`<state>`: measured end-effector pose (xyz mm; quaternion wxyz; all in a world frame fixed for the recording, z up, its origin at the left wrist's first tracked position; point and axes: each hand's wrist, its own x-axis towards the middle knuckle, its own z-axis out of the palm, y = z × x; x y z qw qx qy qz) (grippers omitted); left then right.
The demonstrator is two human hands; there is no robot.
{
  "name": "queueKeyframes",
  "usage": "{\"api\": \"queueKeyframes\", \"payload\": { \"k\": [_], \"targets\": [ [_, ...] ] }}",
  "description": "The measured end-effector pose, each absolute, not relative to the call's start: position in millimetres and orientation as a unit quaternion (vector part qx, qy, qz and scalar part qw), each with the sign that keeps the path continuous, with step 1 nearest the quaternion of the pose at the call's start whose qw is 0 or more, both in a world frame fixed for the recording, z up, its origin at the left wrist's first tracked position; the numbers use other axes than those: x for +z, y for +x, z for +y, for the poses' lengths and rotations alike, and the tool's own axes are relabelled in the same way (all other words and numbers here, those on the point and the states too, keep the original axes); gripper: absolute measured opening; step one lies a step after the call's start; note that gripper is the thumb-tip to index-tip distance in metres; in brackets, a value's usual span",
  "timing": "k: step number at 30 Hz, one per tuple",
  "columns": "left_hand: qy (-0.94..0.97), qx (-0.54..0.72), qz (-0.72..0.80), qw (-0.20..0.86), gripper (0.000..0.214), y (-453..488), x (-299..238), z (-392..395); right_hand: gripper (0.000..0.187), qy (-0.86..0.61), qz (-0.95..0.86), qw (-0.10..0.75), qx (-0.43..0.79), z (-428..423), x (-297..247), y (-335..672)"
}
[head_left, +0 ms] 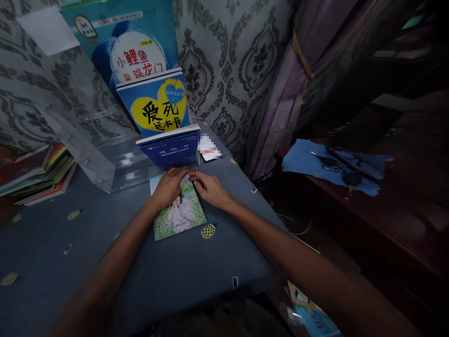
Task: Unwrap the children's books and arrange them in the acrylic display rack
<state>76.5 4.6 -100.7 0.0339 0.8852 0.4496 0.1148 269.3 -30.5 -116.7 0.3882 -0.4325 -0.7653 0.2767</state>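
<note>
A thin book (180, 213) with a green cover and a figure in a pale dress lies flat on the grey-blue cloth. My left hand (171, 185) rests on its upper part, fingers stretched out flat. At the book's upper right edge is my right hand (210, 189), with thumb and fingers apart and fingertips near the left hand's. Just behind both hands, a dark blue booklet (171, 150) stands upright at the front of a clear stepped stand (105, 168). A blue and yellow book (154, 110) and a tall teal book (105, 42) stand behind it.
A stack of books (42, 175) lies at the left. A white card (209, 149) is beside the stand. To the right, a dark red bench (336, 210) bears a blue cloth (298, 159) with keys and glasses. Patterned wallpaper and a tied curtain (277, 107) close off the back.
</note>
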Motion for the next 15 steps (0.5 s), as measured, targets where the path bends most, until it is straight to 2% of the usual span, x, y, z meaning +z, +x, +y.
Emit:
{"api": "queueKeyframes", "payload": {
  "k": [8,15],
  "targets": [
    [0.896,0.153,0.414,0.045,0.053,72,-105,5,0.048,-0.434,-0.753,0.398,0.293,-29,-117,272],
    [0.917,0.151,0.365,0.057,0.041,64,-99,-36,0.047,-0.454,-0.735,0.413,0.287,-26,-119,272]
  ]
}}
